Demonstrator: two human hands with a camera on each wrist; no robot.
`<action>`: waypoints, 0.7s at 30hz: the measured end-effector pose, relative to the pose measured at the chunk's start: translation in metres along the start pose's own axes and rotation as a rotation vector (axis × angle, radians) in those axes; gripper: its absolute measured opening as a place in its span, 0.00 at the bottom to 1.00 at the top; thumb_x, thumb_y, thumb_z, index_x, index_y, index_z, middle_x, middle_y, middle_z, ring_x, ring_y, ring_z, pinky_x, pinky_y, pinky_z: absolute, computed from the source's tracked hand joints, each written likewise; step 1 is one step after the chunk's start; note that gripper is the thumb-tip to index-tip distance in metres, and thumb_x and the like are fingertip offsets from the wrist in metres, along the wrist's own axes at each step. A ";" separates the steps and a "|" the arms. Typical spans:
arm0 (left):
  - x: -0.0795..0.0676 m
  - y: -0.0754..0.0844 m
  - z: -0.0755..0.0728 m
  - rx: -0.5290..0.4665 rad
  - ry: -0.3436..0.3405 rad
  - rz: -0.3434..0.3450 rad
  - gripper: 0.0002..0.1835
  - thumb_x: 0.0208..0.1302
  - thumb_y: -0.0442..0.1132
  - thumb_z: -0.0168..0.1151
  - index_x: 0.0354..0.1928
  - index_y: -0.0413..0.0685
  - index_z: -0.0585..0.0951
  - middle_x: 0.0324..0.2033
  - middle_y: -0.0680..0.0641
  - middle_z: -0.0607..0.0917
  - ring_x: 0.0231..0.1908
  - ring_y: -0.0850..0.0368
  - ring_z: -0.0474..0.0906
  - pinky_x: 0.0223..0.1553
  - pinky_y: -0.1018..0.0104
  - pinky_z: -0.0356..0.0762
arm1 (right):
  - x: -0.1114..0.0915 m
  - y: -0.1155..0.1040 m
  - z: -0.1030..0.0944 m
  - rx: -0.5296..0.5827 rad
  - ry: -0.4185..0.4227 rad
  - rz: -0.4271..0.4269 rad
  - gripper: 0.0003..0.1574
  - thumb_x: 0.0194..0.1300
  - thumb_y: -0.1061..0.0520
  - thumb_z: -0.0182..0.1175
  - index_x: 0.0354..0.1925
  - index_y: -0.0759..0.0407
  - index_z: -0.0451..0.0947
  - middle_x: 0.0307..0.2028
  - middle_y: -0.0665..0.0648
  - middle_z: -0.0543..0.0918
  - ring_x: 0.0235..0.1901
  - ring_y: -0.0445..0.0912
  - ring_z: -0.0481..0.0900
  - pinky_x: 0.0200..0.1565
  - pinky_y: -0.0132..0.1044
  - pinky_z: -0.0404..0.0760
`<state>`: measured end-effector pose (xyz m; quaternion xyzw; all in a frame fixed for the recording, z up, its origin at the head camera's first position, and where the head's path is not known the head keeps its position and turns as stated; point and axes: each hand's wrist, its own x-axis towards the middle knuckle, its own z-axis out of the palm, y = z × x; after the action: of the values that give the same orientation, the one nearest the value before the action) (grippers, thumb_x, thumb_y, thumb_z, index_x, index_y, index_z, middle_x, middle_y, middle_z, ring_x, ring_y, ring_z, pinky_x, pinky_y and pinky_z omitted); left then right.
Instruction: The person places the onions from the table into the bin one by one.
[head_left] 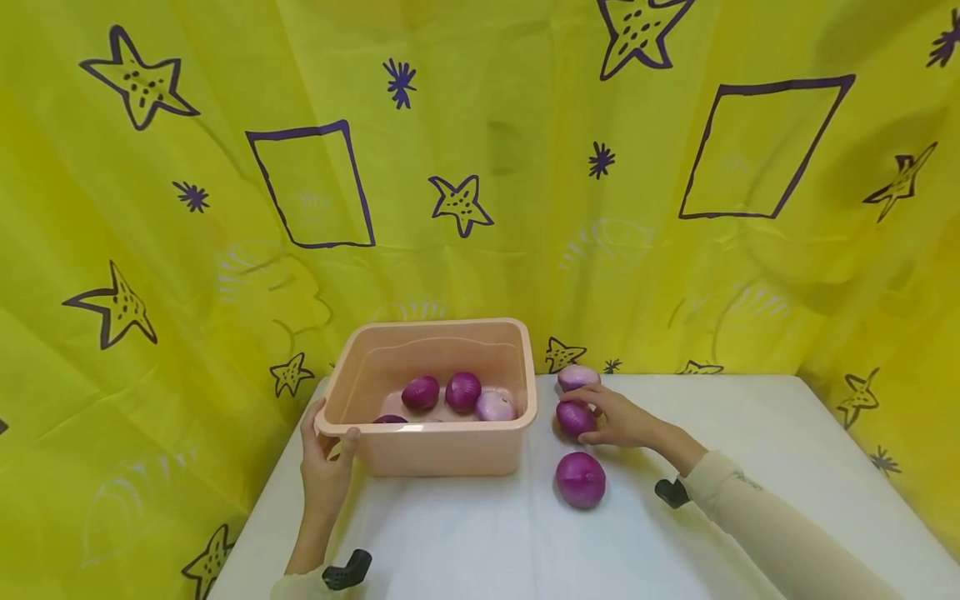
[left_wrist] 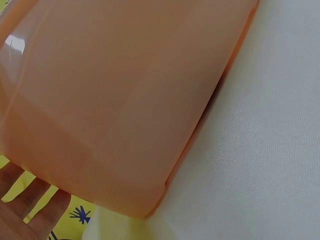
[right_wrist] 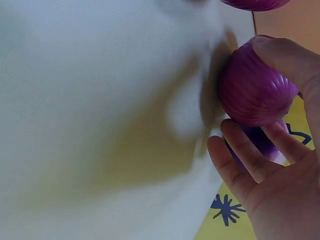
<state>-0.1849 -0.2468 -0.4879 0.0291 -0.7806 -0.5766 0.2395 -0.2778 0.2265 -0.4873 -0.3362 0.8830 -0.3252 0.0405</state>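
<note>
My left hand grips the front left corner of a peach plastic bin, thumb at the front rim and fingers along the side wall. In the left wrist view, fingers show beside the bin's wall. Inside the bin lie several red onions, one of them paler. To the right of the bin, my right hand holds a red onion between thumb and fingers. A paler onion sits just behind it, and another red onion lies in front.
The bin and onions stand on a white-covered table. A yellow curtain with drawn stars and frames hangs along the table's back and sides. Dark devices are worn at my left wrist and right wrist.
</note>
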 end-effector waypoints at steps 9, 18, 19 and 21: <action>0.000 0.003 -0.001 -0.002 0.007 0.010 0.39 0.73 0.43 0.63 0.79 0.62 0.55 0.74 0.45 0.66 0.67 0.38 0.71 0.52 0.81 0.74 | -0.003 -0.006 0.001 0.042 -0.011 0.041 0.44 0.59 0.62 0.75 0.70 0.60 0.69 0.64 0.65 0.74 0.58 0.59 0.75 0.51 0.48 0.85; -0.002 0.004 0.000 -0.001 0.005 0.014 0.39 0.73 0.43 0.63 0.79 0.61 0.55 0.74 0.45 0.66 0.67 0.37 0.71 0.50 0.81 0.74 | -0.006 -0.005 0.001 0.068 -0.018 0.069 0.45 0.60 0.61 0.75 0.71 0.60 0.68 0.62 0.64 0.77 0.54 0.57 0.78 0.48 0.45 0.86; -0.002 0.004 0.000 -0.002 0.005 0.013 0.39 0.73 0.43 0.63 0.79 0.61 0.55 0.74 0.45 0.66 0.67 0.37 0.71 0.50 0.81 0.74 | -0.006 -0.004 0.001 0.076 -0.021 0.071 0.44 0.60 0.61 0.75 0.71 0.59 0.68 0.62 0.64 0.78 0.53 0.56 0.79 0.47 0.44 0.86; -0.002 0.003 0.000 -0.005 0.000 0.014 0.39 0.74 0.43 0.62 0.79 0.61 0.54 0.74 0.44 0.66 0.67 0.36 0.71 0.50 0.82 0.74 | -0.006 -0.003 0.002 0.087 -0.025 0.071 0.43 0.61 0.61 0.74 0.71 0.57 0.69 0.60 0.63 0.79 0.50 0.55 0.80 0.46 0.42 0.86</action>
<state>-0.1823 -0.2448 -0.4855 0.0230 -0.7794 -0.5767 0.2439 -0.2705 0.2275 -0.4880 -0.3066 0.8788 -0.3572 0.0779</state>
